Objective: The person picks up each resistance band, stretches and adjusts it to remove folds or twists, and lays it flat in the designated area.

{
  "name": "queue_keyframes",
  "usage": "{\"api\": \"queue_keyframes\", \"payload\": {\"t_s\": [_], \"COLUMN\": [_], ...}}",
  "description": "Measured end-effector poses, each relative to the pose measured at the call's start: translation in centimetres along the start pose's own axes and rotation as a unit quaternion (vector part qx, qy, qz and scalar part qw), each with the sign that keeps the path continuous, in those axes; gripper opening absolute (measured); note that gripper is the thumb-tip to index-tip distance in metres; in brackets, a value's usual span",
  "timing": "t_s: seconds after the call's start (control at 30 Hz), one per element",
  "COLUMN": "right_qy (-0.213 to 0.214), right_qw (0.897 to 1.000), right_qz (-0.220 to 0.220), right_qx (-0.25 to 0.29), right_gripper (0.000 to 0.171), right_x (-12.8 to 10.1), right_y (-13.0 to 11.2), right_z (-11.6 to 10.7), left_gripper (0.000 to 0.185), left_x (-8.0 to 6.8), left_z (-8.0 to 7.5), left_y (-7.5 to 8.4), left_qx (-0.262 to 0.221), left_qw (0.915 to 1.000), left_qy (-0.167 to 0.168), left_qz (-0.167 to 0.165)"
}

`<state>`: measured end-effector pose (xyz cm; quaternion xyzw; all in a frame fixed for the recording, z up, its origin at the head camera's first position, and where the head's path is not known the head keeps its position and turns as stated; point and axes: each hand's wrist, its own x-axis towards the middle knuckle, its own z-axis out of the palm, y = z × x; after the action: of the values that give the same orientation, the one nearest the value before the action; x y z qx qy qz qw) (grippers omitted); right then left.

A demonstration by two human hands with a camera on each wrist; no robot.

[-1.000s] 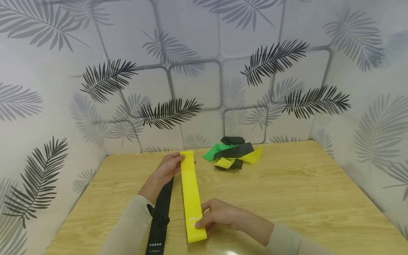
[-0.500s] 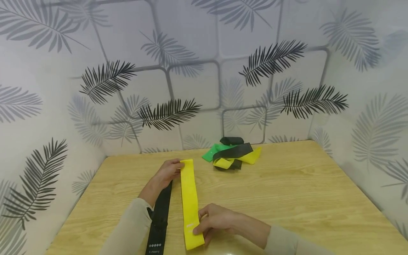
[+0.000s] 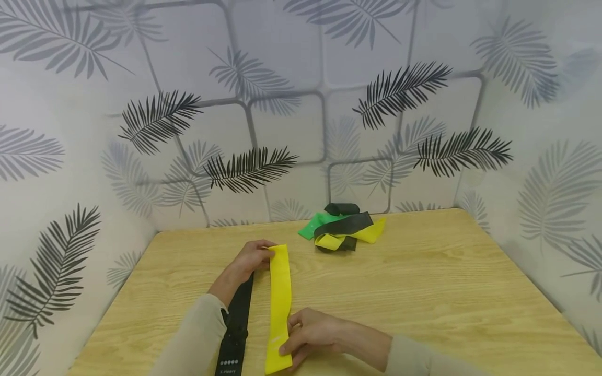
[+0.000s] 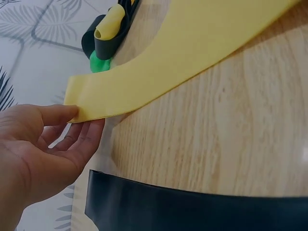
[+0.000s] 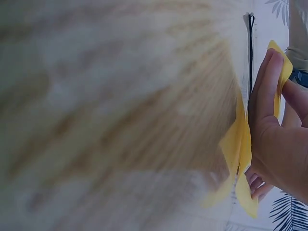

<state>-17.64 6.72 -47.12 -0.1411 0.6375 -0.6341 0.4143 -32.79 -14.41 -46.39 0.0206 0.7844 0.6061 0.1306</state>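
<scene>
Two hands are holding my long yellow stretchy rubber band [image 3: 279, 303] at six o'clock on the wooden table [image 3: 423, 282]. Left hand [image 3: 251, 257] is pinching its far end, right hand [image 3: 308, 334] its near end. It is looking soft and floppy, so ends are best.

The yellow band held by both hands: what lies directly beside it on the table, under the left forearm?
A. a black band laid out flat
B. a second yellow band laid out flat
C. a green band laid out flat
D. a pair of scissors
A: a black band lies flat along the left side of the yellow band, partly under the left forearm; green shows only in the far pile.
</scene>
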Motion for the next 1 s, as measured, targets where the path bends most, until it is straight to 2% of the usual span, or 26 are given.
{"api": "queue_keyframes", "payload": {"t_s": [0.13,0.43,0.67,1.0], "right_qy": [-0.005,-0.025,-0.031,-0.035], "right_qw": [1.000,0.999,0.999,0.999], "right_qz": [0.004,0.021,0.014,0.020], "right_qx": [0.011,0.025,0.028,0.032], "right_gripper": [0.023,0.019,0.016,0.013], "right_x": [0.1,0.0,0.0,0.6], "right_y": [0.2,0.1,-0.1,-0.2], "right_z": [0.1,0.2,0.5,1.2], "left_gripper": [0.031,0.029,0.028,0.026], "left_x": [0.2,0.3,0.4,-0.2], "left_z": [0.2,0.4,0.2,0.1], "left_y": [-0.4,-0.6,-0.5,-0.4], "left_qx": [0.002,0.055,0.062,0.079], "left_qw": [1.0000,0.9984,0.9980,0.9966], "left_qy": [0.004,0.009,0.015,0.023], "left_qz": [-0.008,-0.008,0.001,0.000]}}
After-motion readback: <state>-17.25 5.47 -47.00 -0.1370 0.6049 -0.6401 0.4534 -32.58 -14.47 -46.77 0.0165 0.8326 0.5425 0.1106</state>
